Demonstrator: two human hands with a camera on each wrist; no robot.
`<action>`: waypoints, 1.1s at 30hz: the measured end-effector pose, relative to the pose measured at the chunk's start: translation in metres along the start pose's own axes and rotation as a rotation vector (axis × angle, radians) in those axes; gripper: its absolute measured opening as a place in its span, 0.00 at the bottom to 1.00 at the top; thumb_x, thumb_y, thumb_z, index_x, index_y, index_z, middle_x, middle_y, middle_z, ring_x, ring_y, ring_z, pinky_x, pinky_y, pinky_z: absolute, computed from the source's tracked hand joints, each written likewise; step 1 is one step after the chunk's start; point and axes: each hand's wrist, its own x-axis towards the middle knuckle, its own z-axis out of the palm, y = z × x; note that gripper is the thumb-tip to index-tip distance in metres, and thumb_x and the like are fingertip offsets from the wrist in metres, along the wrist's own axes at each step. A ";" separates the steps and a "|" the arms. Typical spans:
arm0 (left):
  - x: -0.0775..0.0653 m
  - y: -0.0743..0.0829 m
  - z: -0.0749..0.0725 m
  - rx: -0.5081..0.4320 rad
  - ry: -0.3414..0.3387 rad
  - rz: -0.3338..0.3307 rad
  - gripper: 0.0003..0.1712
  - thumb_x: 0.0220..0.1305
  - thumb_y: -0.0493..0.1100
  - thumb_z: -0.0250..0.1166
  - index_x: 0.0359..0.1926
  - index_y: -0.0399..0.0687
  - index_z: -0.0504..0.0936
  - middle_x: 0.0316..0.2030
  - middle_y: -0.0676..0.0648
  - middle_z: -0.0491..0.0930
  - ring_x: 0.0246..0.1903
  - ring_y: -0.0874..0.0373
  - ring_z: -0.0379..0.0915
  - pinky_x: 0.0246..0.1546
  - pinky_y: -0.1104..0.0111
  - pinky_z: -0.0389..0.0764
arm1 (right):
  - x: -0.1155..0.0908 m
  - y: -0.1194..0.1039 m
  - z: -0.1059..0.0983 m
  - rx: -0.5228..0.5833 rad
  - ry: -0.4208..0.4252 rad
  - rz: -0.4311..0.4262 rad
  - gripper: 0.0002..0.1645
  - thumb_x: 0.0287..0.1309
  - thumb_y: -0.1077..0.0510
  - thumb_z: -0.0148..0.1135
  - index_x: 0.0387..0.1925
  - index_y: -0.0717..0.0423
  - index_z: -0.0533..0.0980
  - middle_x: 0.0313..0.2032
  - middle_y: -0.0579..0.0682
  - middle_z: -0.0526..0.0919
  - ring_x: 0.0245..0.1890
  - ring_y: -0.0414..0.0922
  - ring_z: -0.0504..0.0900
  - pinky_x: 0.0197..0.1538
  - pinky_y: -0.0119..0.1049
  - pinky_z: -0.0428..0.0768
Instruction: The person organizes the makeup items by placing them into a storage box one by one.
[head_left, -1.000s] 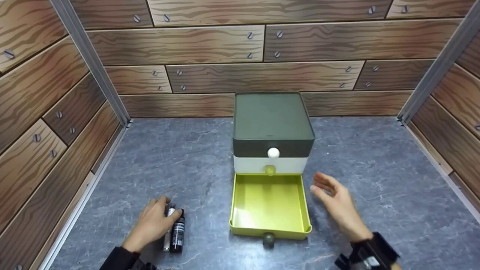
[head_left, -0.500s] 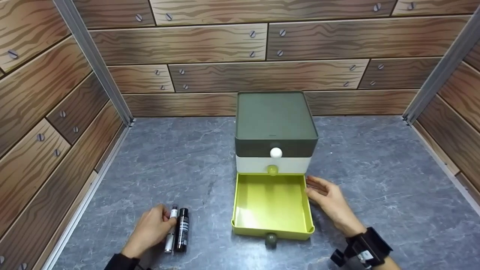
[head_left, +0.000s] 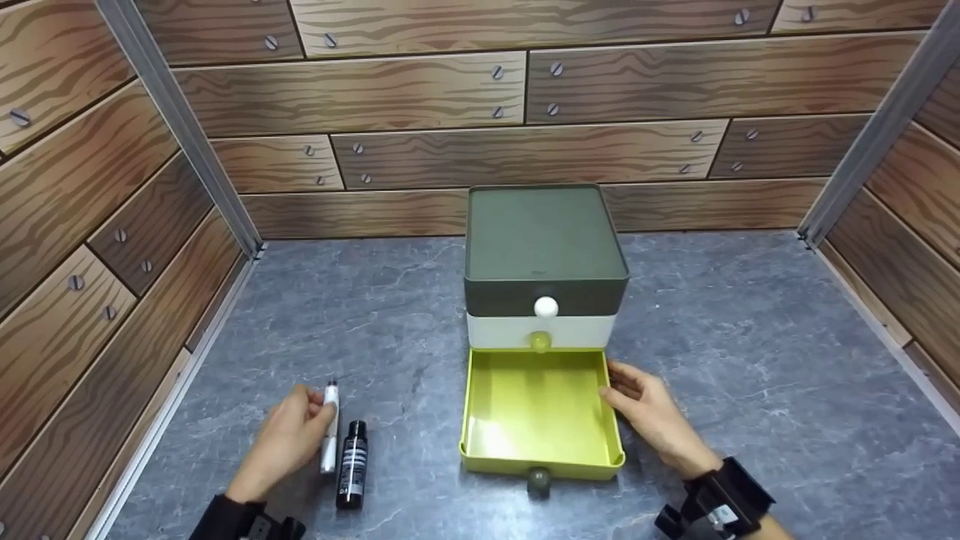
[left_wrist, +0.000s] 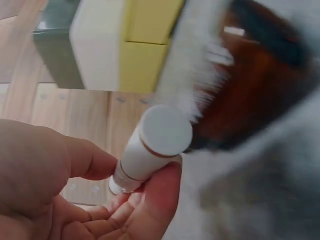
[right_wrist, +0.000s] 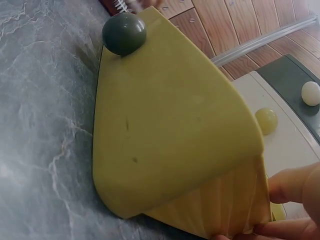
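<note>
My left hand (head_left: 281, 435) pinches a slim white and silver tube (head_left: 330, 431) between thumb and fingers. In the left wrist view the tube (left_wrist: 145, 150) stands tilted, its round white end facing the camera. Just right of it, a small dark bottle (head_left: 352, 465) with a black cap and pale lettering lies on the surface, blurred in the left wrist view. My right hand (head_left: 652, 416) holds the right side wall of a pulled-out yellow-green drawer (head_left: 540, 465), thumb at the rim and fingers along the outside. The drawer's inside is bare.
Above the drawer stands the rest of the drawer unit (head_left: 544, 232), dark green on top with a white drawer (head_left: 502, 330) below. Round knobs stick out from the fronts. Wood-patterned walls (head_left: 420, 90) enclose the grey marbled surface (head_left: 360, 300) at back and sides.
My left hand has taken the white and silver tube and drawn it away from the dark bottle, forward and slightly left. My right hand has moved left onto the drawer's side wall.
</note>
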 end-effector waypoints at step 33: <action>0.019 0.107 0.071 -0.598 -0.551 0.062 0.28 0.58 0.37 0.66 0.56 0.33 0.66 0.43 0.39 0.77 0.34 0.51 0.80 0.38 0.59 0.87 | -0.008 0.002 0.003 0.016 -0.020 -0.005 0.36 0.67 0.61 0.56 0.70 0.71 0.56 0.68 0.70 0.64 0.68 0.62 0.68 0.66 0.40 0.74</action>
